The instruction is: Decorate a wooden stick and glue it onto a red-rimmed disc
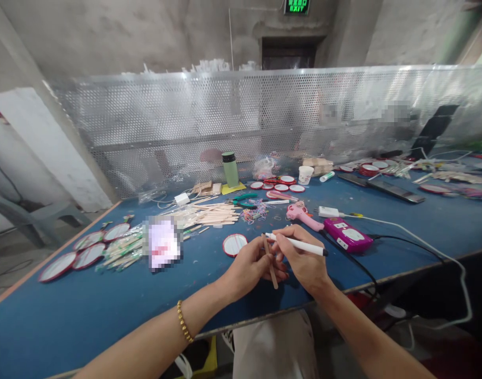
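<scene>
My left hand (252,266) is closed around a thin wooden craft stick (271,265), held upright above the blue table (107,310). My right hand (302,258) grips a white pen with a black cap (300,245), its tip pointing left at the top of the stick. The two hands touch each other near the table's front edge. A round red-rimmed white disc (234,245) lies on the table just beyond my left hand.
A pile of wooden sticks (213,213), rubber bands (257,215), a pink glue gun (302,215), a magenta power strip (347,235) with cables, green pliers (243,199), a green bottle (230,169) and more red discs (87,250) lie about. A perforated metal screen (264,116) closes the back.
</scene>
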### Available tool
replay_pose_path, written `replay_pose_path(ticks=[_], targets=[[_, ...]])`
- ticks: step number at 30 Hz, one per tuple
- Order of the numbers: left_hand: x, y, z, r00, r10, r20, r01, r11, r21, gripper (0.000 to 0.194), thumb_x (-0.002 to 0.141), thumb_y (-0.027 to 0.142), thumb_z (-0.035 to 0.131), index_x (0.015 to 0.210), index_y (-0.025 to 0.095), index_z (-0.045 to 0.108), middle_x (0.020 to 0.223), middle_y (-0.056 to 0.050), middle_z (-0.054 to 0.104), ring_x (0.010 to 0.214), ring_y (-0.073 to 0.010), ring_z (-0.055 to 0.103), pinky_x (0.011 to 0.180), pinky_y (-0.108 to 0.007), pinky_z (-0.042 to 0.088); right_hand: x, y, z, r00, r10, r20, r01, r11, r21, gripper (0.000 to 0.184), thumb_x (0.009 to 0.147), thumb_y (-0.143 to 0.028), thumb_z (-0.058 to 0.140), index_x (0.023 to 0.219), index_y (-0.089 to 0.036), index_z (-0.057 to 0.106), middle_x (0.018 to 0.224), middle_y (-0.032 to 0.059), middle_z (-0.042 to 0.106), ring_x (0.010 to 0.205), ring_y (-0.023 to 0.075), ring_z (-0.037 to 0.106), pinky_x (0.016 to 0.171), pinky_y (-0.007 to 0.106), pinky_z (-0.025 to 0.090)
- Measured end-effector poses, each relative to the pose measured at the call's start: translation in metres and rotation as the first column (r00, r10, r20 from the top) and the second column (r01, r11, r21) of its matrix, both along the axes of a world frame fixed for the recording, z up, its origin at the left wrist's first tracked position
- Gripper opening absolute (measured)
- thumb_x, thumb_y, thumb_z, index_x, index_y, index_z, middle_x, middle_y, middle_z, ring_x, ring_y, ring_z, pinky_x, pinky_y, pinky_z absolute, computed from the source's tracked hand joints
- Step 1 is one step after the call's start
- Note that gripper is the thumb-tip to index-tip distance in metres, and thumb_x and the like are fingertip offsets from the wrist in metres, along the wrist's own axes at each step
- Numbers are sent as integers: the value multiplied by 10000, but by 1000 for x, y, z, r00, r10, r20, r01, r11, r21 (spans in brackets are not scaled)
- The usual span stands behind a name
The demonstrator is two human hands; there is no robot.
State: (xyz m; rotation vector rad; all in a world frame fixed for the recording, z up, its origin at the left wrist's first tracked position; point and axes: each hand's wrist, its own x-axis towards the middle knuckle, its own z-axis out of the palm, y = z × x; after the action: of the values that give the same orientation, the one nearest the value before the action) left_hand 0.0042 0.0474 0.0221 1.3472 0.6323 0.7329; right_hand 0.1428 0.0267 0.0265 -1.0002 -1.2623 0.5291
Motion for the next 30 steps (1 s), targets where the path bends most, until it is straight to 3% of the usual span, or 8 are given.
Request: replay_pose_path(ticks=[30], targets=[[1, 1, -3, 1000, 8, 11, -8, 1000, 4, 385, 793, 487, 686, 914, 204, 453, 798, -11, 652, 638, -211, 704, 656, -386, 575, 1, -1, 2, 999, 32, 34, -32, 999, -12, 189, 808, -364, 641, 760, -184, 671, 573, -8, 660, 401, 106, 587, 364, 186, 483]])
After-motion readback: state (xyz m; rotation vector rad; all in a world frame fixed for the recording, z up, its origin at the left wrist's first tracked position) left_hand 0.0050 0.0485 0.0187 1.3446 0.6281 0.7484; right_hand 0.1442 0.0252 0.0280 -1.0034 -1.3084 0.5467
